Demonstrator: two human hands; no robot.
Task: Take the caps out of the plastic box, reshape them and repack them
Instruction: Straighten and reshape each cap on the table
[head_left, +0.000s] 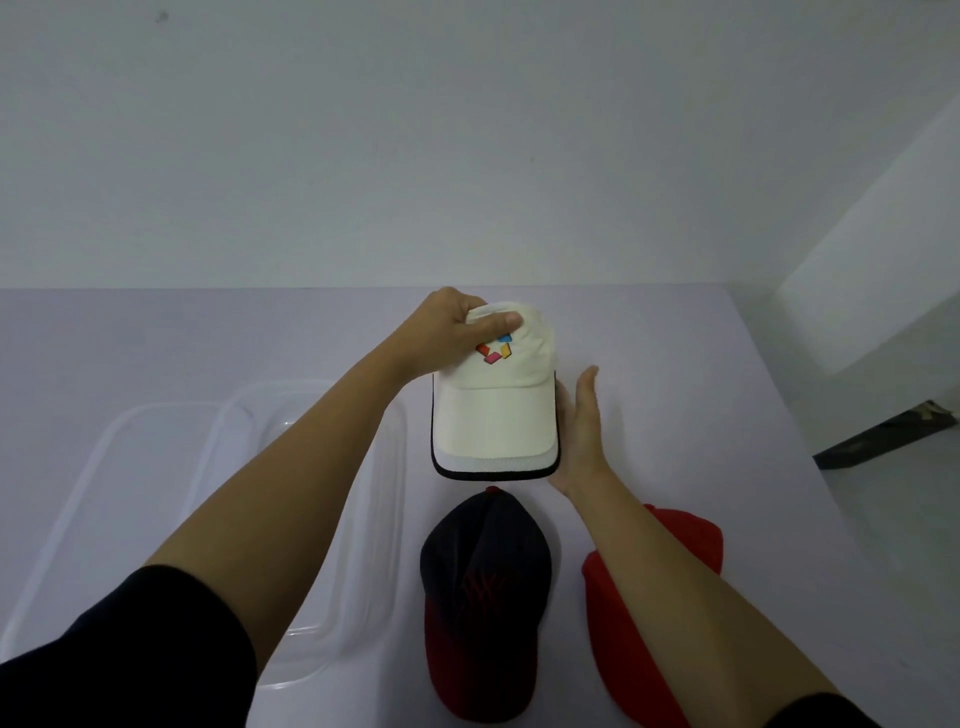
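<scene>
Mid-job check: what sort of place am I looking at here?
Probably a plain indoor room with a work table: bare white wall, pale tabletop, clear plastic box beside a navy cap.

Illumination was dim, diffuse and cool, tinting the wall (467, 130) and table (156, 338) grey-violet. The white cap (493, 415) was the brightest area. A faint, soft shadow lay right of the right hand (582, 431). Wide-angle distortion stretched the forearms (291, 493) toward the lower edge. Detail was slightly soft.
</scene>
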